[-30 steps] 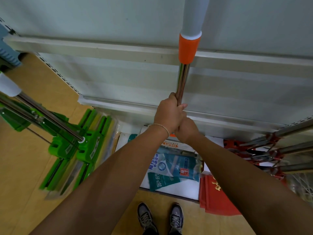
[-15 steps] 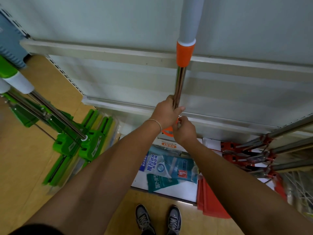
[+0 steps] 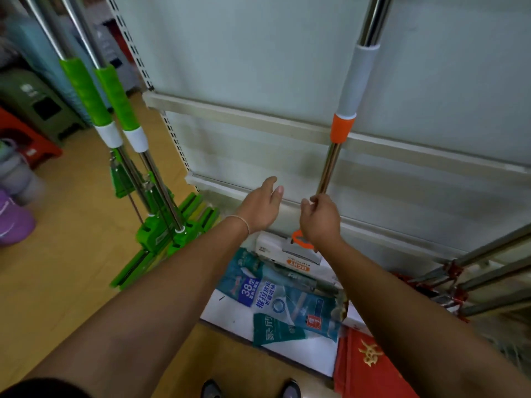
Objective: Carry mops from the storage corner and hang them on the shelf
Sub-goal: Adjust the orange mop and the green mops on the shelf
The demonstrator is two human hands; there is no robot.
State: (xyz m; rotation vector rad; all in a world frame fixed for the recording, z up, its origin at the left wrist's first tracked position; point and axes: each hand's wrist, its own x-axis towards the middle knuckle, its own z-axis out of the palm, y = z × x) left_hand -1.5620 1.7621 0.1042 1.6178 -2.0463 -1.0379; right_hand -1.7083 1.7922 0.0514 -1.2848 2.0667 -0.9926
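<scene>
A mop with a steel pole, grey grip and orange collar (image 3: 341, 127) hangs upright against the pale shelf back panel (image 3: 258, 53). My right hand (image 3: 319, 219) pinches the pole low down, just above its orange and grey head (image 3: 301, 245). My left hand (image 3: 260, 205) hovers to the left of the pole with straight fingers, touching nothing. Two green-handled mops (image 3: 115, 110) hang at the left end of the shelf, their green heads (image 3: 172, 234) near the floor.
Packaged mop refills (image 3: 275, 300) and a red packet (image 3: 370, 366) lie on the white bottom shelf (image 3: 227, 311). More steel poles with red parts (image 3: 459, 271) lean in from the right. Bins and a red stool (image 3: 28, 139) stand at the left on the wooden floor.
My left hand has let go of the pole and moved off to the left with fingers straightened. The right hand still holds it. The view has tilted up and swung left.
</scene>
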